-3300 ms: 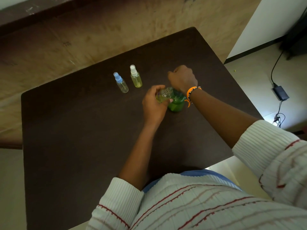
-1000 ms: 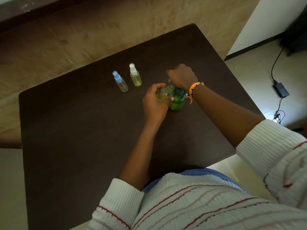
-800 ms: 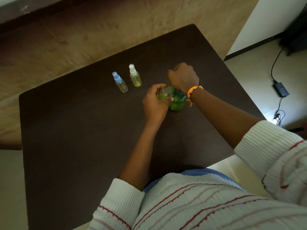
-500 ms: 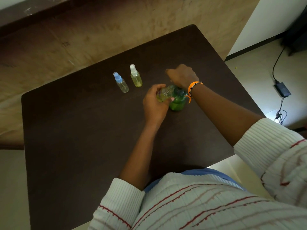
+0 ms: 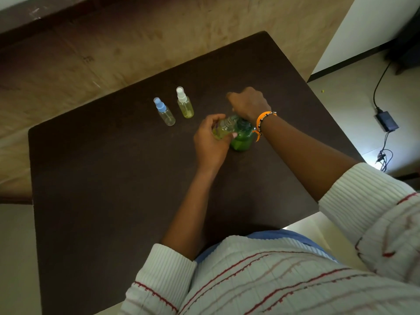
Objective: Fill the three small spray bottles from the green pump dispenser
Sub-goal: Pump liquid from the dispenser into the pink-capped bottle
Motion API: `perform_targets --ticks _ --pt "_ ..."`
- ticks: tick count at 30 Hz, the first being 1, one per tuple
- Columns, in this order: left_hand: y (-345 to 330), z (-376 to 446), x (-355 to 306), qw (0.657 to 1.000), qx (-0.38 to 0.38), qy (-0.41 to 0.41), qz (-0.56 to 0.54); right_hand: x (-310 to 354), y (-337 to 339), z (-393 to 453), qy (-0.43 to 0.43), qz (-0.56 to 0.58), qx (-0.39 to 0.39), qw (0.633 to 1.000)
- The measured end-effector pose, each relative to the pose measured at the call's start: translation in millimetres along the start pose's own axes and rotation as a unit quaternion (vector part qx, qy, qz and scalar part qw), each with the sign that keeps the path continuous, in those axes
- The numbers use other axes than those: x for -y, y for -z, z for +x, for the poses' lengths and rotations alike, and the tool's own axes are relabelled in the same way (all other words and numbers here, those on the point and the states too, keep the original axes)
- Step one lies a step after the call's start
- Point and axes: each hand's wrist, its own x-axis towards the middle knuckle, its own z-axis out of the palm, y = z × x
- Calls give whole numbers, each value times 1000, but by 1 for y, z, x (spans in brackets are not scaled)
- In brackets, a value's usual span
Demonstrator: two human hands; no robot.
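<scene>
The green pump dispenser stands near the middle of the dark table. My right hand sits on top of its pump head, fingers curled over it. My left hand grips a small uncapped spray bottle with yellowish liquid, tilted with its open neck against the dispenser's spout. Two capped spray bottles stand to the left: one with a blue cap that looks nearly clear, and one with a white cap holding yellow liquid.
The table's far and right edges drop to a wooden floor. A black power adapter with cable lies on the floor at the right. My striped white sweater fills the near foreground.
My right hand has bobbed up and down slightly on the pump head across the frames. My left hand keeps the small bottle at the spout. The two capped bottles have not moved.
</scene>
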Motion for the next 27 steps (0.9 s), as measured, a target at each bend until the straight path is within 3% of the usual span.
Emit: perform_targets --ticks 4,16,22,27 --pt "-2 1 1 1000 -5 -1 5 -5 -3 1 -1 13 -57 998" --pt "0 4 -3 1000 -7 -6 3 0 -2 -7 -45 103 11 994" --pt "-1 4 -3 1000 -12 -12 12 1 -6 -9 -54 109 9 993" --pt "-5 4 -3 1000 -15 -14 12 -6 -5 -4 -36 83 -42 995"
